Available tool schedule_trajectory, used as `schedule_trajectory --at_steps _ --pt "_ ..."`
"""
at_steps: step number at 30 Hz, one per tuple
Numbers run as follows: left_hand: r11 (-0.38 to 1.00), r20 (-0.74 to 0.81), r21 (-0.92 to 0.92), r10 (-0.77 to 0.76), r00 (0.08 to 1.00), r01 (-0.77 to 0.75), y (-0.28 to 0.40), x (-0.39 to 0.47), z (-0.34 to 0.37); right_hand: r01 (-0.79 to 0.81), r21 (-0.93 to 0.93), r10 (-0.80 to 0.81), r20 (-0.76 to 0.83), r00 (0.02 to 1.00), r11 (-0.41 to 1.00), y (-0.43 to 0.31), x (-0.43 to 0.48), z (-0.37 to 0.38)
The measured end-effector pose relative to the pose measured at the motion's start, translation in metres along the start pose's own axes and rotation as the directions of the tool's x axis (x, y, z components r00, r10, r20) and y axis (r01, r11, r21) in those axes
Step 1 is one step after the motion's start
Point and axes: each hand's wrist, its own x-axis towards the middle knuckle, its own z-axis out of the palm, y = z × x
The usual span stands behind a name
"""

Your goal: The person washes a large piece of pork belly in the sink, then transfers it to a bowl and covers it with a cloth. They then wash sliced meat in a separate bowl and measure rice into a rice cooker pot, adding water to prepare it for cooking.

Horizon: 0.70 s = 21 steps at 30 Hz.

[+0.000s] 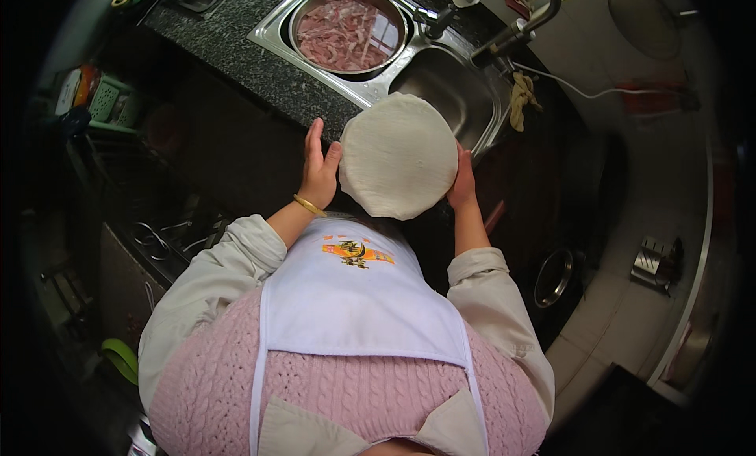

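Note:
In front of my apron is a round, off-white slab [399,156] with a soft, uneven rim. Its top is smooth and faintly creased; whether it is dough, a stack of thin sheets or a cloth-covered vessel I cannot tell. Along its right rim curls my right hand [463,178], the fingers partly hidden behind it. By the left rim is my left hand [321,166], its fingers stretched and apart, the thumb close to or touching the rim. The slab's underside and whatever supports it are hidden.
Beyond the slab, a steel sink [452,81] is set in a speckled dark stone counter [236,54]. A metal basin [404,33] of sliced raw meat in liquid stands in the other bowl. A faucet [496,45] and a yellowish cloth [521,101] are at right.

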Motion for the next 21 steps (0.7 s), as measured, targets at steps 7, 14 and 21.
schedule_trajectory --at_steps 7,14,21 --pt "0.984 0.007 0.131 0.121 0.993 -0.121 -0.004 -0.01 0.051 -0.147 0.129 0.119 0.2 0.973 0.981 0.006 0.008 0.001" --pt "0.599 -0.064 -0.797 -0.203 0.977 0.072 -0.017 -0.007 0.072 -0.247 0.043 0.244 0.058 0.968 0.968 -0.004 0.005 0.015" --pt "0.644 -0.331 -0.762 -0.284 0.9 -0.077 -0.005 -0.031 0.008 -0.286 -0.047 0.289 0.227 0.93 0.957 0.001 0.014 0.086"
